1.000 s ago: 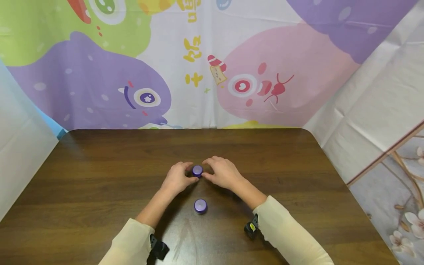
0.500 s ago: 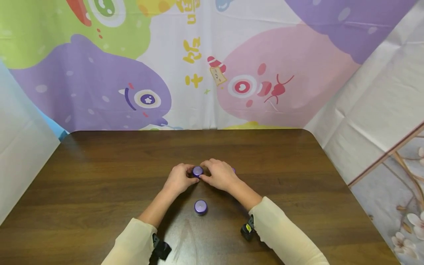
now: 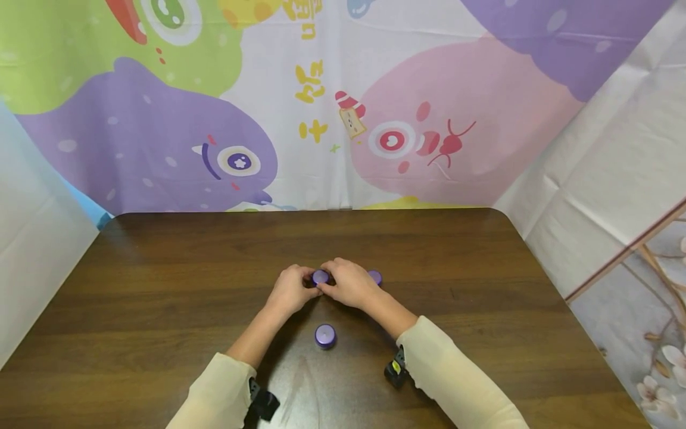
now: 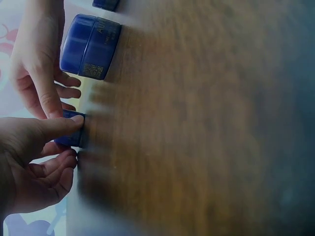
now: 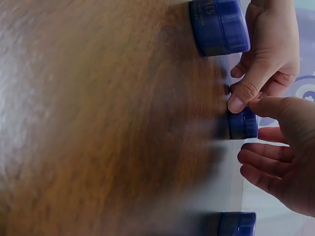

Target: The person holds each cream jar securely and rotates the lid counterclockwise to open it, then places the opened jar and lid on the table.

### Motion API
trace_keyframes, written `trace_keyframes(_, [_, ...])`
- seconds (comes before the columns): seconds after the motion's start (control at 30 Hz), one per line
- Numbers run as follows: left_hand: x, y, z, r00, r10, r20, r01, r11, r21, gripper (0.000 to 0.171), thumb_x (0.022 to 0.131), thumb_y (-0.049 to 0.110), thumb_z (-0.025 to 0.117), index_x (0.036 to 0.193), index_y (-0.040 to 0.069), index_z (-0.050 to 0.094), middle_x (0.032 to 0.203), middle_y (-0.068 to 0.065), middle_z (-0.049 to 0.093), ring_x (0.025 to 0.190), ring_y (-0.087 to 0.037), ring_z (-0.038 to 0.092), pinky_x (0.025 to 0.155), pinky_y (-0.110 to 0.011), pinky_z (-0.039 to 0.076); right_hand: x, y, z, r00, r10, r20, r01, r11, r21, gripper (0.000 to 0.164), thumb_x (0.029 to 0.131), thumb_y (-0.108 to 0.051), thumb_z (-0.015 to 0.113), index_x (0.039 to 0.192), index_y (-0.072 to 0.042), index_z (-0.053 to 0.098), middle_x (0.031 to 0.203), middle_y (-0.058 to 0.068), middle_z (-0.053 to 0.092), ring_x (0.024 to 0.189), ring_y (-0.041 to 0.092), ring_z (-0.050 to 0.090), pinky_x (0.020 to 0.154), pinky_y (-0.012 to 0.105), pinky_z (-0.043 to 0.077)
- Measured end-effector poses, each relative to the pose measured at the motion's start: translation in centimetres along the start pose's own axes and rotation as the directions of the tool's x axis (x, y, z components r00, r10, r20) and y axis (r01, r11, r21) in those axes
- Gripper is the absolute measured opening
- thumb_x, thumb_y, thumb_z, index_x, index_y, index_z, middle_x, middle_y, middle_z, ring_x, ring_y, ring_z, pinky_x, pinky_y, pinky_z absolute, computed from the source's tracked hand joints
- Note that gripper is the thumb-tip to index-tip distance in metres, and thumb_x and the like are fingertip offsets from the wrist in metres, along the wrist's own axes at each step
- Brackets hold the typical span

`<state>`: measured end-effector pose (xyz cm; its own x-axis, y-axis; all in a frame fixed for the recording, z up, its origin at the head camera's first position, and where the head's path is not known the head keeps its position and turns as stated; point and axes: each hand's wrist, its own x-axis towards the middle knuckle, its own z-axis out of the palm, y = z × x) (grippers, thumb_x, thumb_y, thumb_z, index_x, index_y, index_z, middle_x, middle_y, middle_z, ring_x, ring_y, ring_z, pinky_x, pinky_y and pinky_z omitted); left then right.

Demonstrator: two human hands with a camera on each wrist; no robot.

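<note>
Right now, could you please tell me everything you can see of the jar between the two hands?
The jar is small, round, glossy and plastic-looking, with a seam below its lid. Its flat top looks lilac from above, its sides deep blue in the wrist views. It stands upright on the table, lid in place. The left hand grips it low; the right hand touches it at the lid.

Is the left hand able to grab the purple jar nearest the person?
Probably yes: only bare table seems to lie between the left hand and the nearest jar, but it'd likely have to release the middle jar first.
</note>
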<state>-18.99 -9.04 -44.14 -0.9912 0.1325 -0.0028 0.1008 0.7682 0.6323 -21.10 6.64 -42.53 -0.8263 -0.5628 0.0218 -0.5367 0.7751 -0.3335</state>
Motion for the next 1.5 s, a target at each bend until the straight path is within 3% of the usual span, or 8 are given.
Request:
trace_keyframes(0.33, [-0.1,0.1,0.1,1.000,-0.004,0.000,0.004,1.000,-0.009,0.038,0.076,0.018,0.077,0.108,0.000,0.066,0.096,-0.011,0.063,0.088,-0.022,0.059,0.079,-0.036,0.051,0.2,0.1,0.2,1.000,-0.007,0.010,0.006,0.998,0.057,0.040,0.086,-0.028,0.063,0.115,-0.001,0.061,0.109,0.011,0.063,0.098,0.021,0.061,0.083,0.033,0.051])
trace_keyframes(0.47, [-0.2,0.1,0.2,1.000,0.015,-0.010,-0.015,1.000,-0.027,0.039,0.074,0.021,0.078,0.105,0.000,0.068,0.093,-0.010,0.063,0.085,-0.021,0.058,0.075,-0.034,0.050,0.1,0.1,0.1,1.000,0.002,-0.008,-0.001,0.995,0.098,0.037,0.084,-0.027,0.065,0.111,-0.001,0.063,0.103,0.010,0.064,0.089,0.018,0.060,0.076,0.030,0.050])
trace_keyframes(0.63, [-0.4,0.2,0.0,0.998,0.044,-0.048,-0.046,0.997,-0.055,0.038,0.073,0.022,0.079,0.103,0.000,0.069,0.092,-0.011,0.064,0.084,-0.021,0.058,0.075,-0.035,0.050,0.0,0.0,-0.4,0.999,0.000,-0.037,0.006,0.991,0.137,0.034,0.084,-0.027,0.065,0.107,-0.002,0.064,0.090,0.006,0.061,0.076,0.013,0.053,0.066,0.024,0.045])
trace_keyframes(0.9, [-0.8,0.4,-0.5,0.993,0.068,-0.092,-0.072,0.997,-0.035,0.039,0.071,0.016,0.078,0.104,-0.002,0.067,0.092,-0.009,0.061,0.082,-0.020,0.058,0.075,-0.034,0.051,-0.2,-0.7,-1.3,0.999,0.016,-0.033,-0.011,0.988,0.156,0.038,0.085,-0.033,0.066,0.107,-0.002,0.065,0.083,0.004,0.059,0.071,0.011,0.050,0.059,0.019,0.041])
trace_keyframes(1.13, [-1.0,0.6,-0.7,0.982,0.151,-0.110,-0.153,0.988,-0.007,0.035,0.068,0.014,0.080,0.098,0.001,0.069,0.091,-0.006,0.058,0.079,-0.017,0.055,0.071,-0.030,0.049,-0.6,-1.1,-2.0,0.999,-0.025,-0.020,0.028,0.992,0.120,0.034,0.087,-0.031,0.064,0.107,-0.003,0.064,0.092,0.006,0.061,0.075,0.012,0.054,0.062,0.019,0.045])
trace_keyframes(1.5, [-1.7,1.3,-1.6,0.954,0.253,-0.159,-0.264,0.963,-0.052,0.047,0.068,0.013,0.081,0.109,-0.004,0.066,0.095,-0.008,0.061,0.088,-0.024,0.059,0.077,-0.034,0.052,-1.4,-1.7,-3.8,0.986,-0.148,-0.072,0.150,0.989,0.014,0.025,0.085,-0.028,0.065,0.099,-0.007,0.065,0.083,0.004,0.057,0.064,0.008,0.045,0.055,0.017,0.038])
